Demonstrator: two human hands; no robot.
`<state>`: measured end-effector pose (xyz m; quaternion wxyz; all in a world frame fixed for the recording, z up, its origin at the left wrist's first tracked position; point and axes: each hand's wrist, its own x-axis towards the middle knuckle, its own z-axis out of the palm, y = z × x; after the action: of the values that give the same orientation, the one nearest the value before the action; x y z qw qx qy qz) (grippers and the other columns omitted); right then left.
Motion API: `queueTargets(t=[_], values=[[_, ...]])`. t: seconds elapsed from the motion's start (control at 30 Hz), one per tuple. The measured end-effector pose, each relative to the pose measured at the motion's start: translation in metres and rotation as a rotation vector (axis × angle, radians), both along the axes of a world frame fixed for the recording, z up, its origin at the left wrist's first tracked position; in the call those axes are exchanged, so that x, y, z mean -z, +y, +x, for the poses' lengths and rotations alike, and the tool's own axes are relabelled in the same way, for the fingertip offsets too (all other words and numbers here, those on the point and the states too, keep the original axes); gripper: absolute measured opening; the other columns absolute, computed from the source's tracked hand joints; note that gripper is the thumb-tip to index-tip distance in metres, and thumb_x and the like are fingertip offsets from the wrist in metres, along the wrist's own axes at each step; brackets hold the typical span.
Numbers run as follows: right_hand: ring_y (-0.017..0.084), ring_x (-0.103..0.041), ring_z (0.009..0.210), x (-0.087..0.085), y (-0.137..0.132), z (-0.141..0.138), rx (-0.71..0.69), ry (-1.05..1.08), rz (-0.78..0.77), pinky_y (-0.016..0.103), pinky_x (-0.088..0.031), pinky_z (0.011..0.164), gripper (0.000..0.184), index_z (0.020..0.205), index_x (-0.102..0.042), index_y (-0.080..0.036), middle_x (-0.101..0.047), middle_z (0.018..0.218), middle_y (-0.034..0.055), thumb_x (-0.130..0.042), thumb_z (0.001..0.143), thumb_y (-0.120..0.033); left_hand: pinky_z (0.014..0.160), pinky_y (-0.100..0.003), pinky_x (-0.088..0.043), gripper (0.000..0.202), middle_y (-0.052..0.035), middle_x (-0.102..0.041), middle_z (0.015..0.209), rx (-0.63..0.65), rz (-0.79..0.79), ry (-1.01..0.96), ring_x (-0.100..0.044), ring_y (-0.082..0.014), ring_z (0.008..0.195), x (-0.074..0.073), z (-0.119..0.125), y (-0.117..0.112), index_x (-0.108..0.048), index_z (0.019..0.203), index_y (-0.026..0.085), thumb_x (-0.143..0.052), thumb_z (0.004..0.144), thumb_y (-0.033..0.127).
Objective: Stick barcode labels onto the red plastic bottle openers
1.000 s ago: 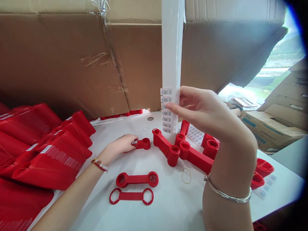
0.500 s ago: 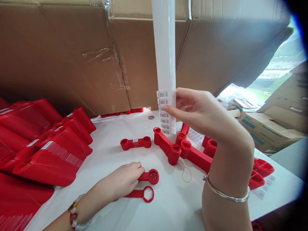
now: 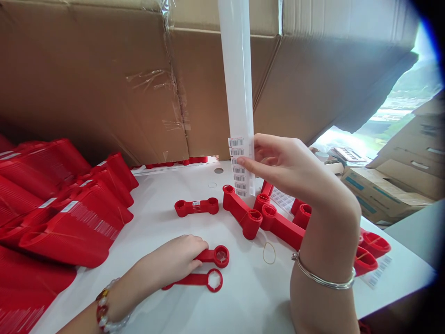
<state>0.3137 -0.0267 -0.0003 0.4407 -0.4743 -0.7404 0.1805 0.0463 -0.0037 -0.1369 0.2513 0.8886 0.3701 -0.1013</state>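
My right hand (image 3: 274,162) pinches a long white strip of barcode labels (image 3: 239,111) between thumb and fingers, holding it upright above the table. Printed labels show only along its lower left edge. My left hand (image 3: 182,255) is closed over the near end of a red plastic piece with a ring-shaped end (image 3: 221,256); that end pokes out to the right. Just below it lies a flat red piece with an open ring (image 3: 214,280). Farther back, a labelled red piece (image 3: 196,207) rests alone. Several banded red pieces (image 3: 243,212) lie beneath the strip.
Stacks of red pieces (image 3: 79,222) fill the left side. A big cardboard box (image 3: 139,83) overhangs the back of the white table (image 3: 156,185). A rubber band (image 3: 269,253) lies at centre right; a label sheet (image 3: 379,271) and open cartons (image 3: 382,188) are at right.
The label strip and my right hand have shifted slightly downward in view. My left hand stays on the red piece, almost unmoved.
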Motion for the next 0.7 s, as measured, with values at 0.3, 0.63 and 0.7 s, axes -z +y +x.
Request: queueTargets(t=[0.3,0.63,0.7], values=[[0.028,-0.067,0.094,0.000,0.002,-0.002,-0.004,-0.006,0.007,0.043,-0.059,0.077,0.019,0.105,-0.078,-0.025,-0.074,0.102,0.0082,-0.071,0.094,-0.039,0.067,-0.035,-0.041,0.015,-0.0061,-0.063,0.098,-0.016,0.003,0.060,-0.060,-0.0243,0.083,0.011,0.009,-0.002,-0.047,0.083,0.022,-0.049,0.076,0.009],[0.025,-0.069,0.093,0.006,0.014,-0.002,-0.089,-0.011,-0.056,0.041,-0.059,0.078,0.022,0.105,-0.071,-0.023,-0.074,0.105,0.0071,-0.064,0.098,-0.042,0.069,-0.036,-0.043,0.014,-0.0046,-0.056,0.090,0.034,-0.129,-0.005,-0.058,-0.0253,0.081,0.001,0.012,0.019,-0.040,0.076,0.023,-0.054,0.078,0.021],[0.025,-0.070,0.095,0.008,0.018,-0.001,-0.120,0.011,-0.089,0.040,-0.060,0.078,0.022,0.109,-0.069,-0.023,-0.073,0.107,0.0070,-0.066,0.097,-0.041,0.071,-0.034,-0.045,0.018,-0.0032,-0.056,0.090,0.045,-0.162,-0.082,-0.059,-0.0223,0.082,-0.020,0.008,0.025,-0.040,0.074,0.022,-0.056,0.082,0.025]])
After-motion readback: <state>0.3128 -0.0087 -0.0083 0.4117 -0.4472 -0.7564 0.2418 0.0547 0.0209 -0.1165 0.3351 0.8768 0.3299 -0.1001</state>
